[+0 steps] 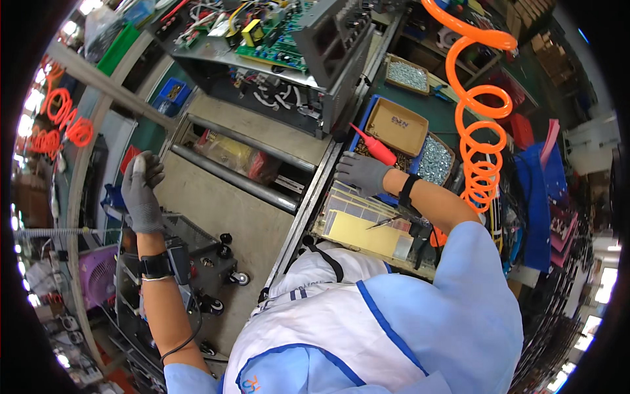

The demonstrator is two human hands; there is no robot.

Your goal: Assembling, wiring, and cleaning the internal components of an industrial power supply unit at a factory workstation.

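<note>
The right hand (363,175), gray-gloved, is just beside the red bottle (380,151), which lies at the cardboard box's (398,123) near left corner; its grip looks loose, fingers reaching forward, though I can't tell whether they hold anything. Well left of that box, the left hand (142,194) is raised, fingers half curled, whatever they might pinch hidden from me.
</note>
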